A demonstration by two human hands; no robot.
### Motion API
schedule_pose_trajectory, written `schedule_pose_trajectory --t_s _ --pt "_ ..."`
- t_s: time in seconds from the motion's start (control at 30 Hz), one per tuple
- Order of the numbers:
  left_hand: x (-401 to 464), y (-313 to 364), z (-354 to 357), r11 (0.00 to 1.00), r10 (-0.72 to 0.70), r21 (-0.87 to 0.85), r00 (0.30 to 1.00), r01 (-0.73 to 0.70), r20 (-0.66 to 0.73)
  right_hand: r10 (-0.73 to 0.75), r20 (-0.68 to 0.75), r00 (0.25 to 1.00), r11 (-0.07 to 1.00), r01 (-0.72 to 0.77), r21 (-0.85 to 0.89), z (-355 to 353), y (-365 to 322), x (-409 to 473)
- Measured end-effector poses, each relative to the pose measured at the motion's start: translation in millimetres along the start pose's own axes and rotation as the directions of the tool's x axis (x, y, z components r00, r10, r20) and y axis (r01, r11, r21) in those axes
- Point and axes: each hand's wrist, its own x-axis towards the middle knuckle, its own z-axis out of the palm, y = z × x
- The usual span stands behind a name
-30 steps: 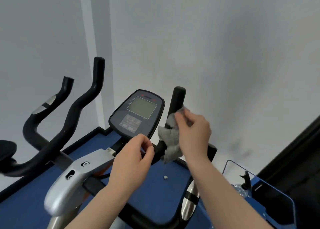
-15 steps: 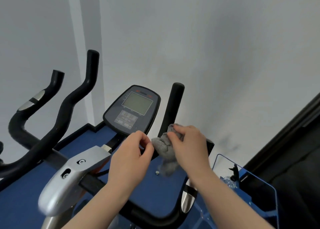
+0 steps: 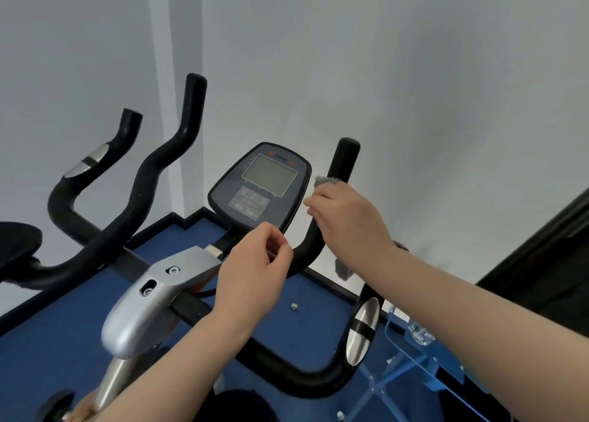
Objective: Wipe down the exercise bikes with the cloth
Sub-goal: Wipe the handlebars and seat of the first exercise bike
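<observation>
An exercise bike with black foam handlebars and a silver stem cover [image 3: 153,297] fills the middle. Its console [image 3: 261,185] has a grey screen. My right hand [image 3: 347,217] is wrapped around the upright right handlebar [image 3: 345,157], gripping a grey cloth [image 3: 325,181] against it; a corner of the cloth hangs below my wrist. My left hand [image 3: 255,265] hovers just below the console with fingers curled and thumb meeting fingertip, holding nothing that I can see.
A second bike's black handlebars [image 3: 165,163] and seat [image 3: 16,243] stand at the left. Blue floor [image 3: 47,342] meets white walls close behind. A clear panel with a blue frame [image 3: 404,358] sits low right, and a dark machine [image 3: 548,262] is at the far right.
My right hand slid the cloth down the right handlebar and has come back up it. The left hand stays by the console.
</observation>
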Motion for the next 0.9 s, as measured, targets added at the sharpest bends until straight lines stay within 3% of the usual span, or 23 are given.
schedule_pose_trajectory --t_s 0.1,0.2,0.3,0.4,0.47,0.57,0.77,0.9 --pt "0 -2 -2 0.999 -0.025 -0.048 1.000 0.024 -0.008 0.063 0.103 0.993 0.960 -0.089 0.267 -11 2 -1" --pt "-1 -2 -1 0.997 -0.043 -0.063 0.999 0.042 -0.016 0.007 0.026 1.000 0.973 -0.013 0.230 -25 9 5" --pt "-2 0 -2 0.997 -0.054 -0.051 0.998 0.053 -0.020 0.068 0.000 0.998 0.985 -0.067 0.157 -15 5 -8" --pt "-6 0 -10 0.998 -0.056 -0.019 0.998 0.056 0.027 0.234 -0.031 0.972 0.934 -0.216 0.285 -1 -8 -33" --pt "-11 -1 -17 0.994 -0.028 0.111 0.995 0.017 0.092 0.340 0.007 0.940 0.866 -0.316 0.387 2 -21 -44" --pt "-22 -2 -24 0.971 0.018 0.236 0.994 -0.042 0.105 0.283 0.063 0.957 0.854 -0.281 0.437 -5 -26 -44" --pt "-33 -13 -22 0.974 0.012 0.226 1.000 -0.009 -0.013 0.418 0.013 0.908 0.823 -0.384 0.419 -6 -20 -35" --pt "-32 -17 -23 0.971 -0.004 0.240 0.999 0.012 -0.036 0.365 0.014 0.931 0.796 -0.320 0.514 6 -67 -64"
